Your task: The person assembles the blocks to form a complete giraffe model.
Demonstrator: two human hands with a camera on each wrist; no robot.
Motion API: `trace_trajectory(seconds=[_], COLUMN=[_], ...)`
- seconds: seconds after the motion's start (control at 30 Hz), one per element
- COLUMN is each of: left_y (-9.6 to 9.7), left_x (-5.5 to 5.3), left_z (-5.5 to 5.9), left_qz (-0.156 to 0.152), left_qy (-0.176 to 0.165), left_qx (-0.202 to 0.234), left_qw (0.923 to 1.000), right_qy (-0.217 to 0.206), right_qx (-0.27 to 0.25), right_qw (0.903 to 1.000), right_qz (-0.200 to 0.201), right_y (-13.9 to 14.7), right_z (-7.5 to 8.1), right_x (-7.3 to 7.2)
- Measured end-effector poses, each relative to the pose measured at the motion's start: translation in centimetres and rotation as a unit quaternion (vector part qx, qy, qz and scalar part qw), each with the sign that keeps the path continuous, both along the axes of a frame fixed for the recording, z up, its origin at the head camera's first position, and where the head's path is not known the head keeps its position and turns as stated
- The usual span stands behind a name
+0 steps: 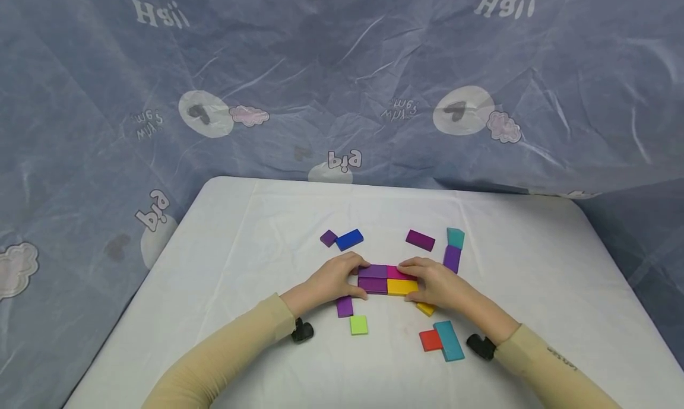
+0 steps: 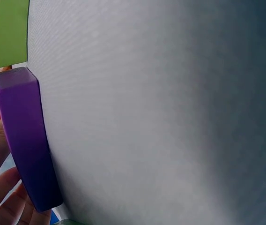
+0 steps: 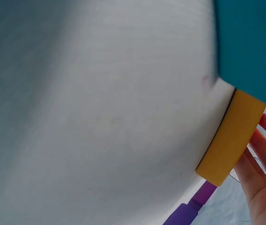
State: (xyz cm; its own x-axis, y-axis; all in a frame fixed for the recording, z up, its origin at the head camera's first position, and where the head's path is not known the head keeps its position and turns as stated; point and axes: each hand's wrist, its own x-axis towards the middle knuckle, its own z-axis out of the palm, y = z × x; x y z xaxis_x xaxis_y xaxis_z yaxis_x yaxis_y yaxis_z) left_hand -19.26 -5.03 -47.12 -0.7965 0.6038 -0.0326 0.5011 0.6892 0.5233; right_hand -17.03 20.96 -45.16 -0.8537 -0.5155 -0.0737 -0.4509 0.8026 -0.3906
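Four-sided flat blocks lie edge to edge in the middle of the white table: a purple block (image 1: 373, 271) above a darker purple block (image 1: 372, 286), with a pink block (image 1: 394, 272) and a yellow block (image 1: 402, 287) to their right. My left hand (image 1: 332, 280) grips the left end of the purple pair, thumb at the near edge and fingers at the far edge. At the other end, my right hand (image 1: 440, 285) holds the pink and yellow blocks the same way. Both wrist views show loose blocks in front of the fingers, hiding the grip.
Near my left hand lie a purple block (image 1: 344, 307) and a lime block (image 1: 359, 325). A second yellow block (image 1: 426, 308), a red block (image 1: 430, 340) and a teal block (image 1: 449, 341) lie near my right. Farther back are a blue block (image 1: 350, 240) and a plum block (image 1: 420, 240).
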Motion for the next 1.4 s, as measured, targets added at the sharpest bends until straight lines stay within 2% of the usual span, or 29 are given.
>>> trace_trajectory(seconds=[0.57, 0.67, 0.83, 0.93, 1.0, 1.07, 1.13, 1.27, 1.33, 1.4], left_y=[-0.6, -1.2, -2.8, -3.8, -4.3, -4.6, -4.7, -4.4, -4.2, -4.0], left_x=[0.1, 0.1, 0.3, 0.8, 1.4, 2.1, 2.8, 3.9, 4.2, 4.5], left_z=[0.1, 0.3, 1.3, 2.0, 2.2, 2.1, 1.9, 1.4, 1.4, 1.4], left_qz=[-0.008, 0.001, 0.035, 0.05, 0.046, 0.032, 0.011, -0.02, -0.025, -0.029], left_qy=[-0.019, -0.01, -0.001, -0.002, 0.001, 0.015, 0.045, 0.118, 0.137, 0.141], left_qx=[0.007, 0.015, 0.046, 0.047, 0.033, 0.011, -0.01, -0.058, -0.083, -0.102], left_qw=[0.9998, 0.9998, 0.9983, 0.9976, 0.9984, 0.9993, 0.9989, 0.9911, 0.9868, 0.9843], right_qy=[-0.018, -0.018, -0.018, -0.019, -0.02, -0.021, -0.021, -0.022, -0.022, -0.023], right_qx=[-0.016, -0.016, -0.02, -0.023, -0.024, -0.025, -0.025, -0.027, -0.028, -0.03], right_qw=[0.9997, 0.9997, 0.9996, 0.9995, 0.9995, 0.9995, 0.9995, 0.9994, 0.9993, 0.9993], right_qz=[-0.001, -0.001, 0.0, 0.0, 0.0, 0.0, 0.0, 0.001, 0.001, 0.001], right_y=[0.4, 0.4, 0.5, 0.6, 0.6, 0.6, 0.6, 0.7, 0.7, 0.7], right_z=[-0.4, -0.5, -0.4, -0.4, -0.4, -0.4, -0.4, -0.5, -0.6, -0.6], right_x=[0.0, 0.0, 0.0, 0.0, 0.0, 0.0, 0.0, 0.0, 0.0, -0.1])
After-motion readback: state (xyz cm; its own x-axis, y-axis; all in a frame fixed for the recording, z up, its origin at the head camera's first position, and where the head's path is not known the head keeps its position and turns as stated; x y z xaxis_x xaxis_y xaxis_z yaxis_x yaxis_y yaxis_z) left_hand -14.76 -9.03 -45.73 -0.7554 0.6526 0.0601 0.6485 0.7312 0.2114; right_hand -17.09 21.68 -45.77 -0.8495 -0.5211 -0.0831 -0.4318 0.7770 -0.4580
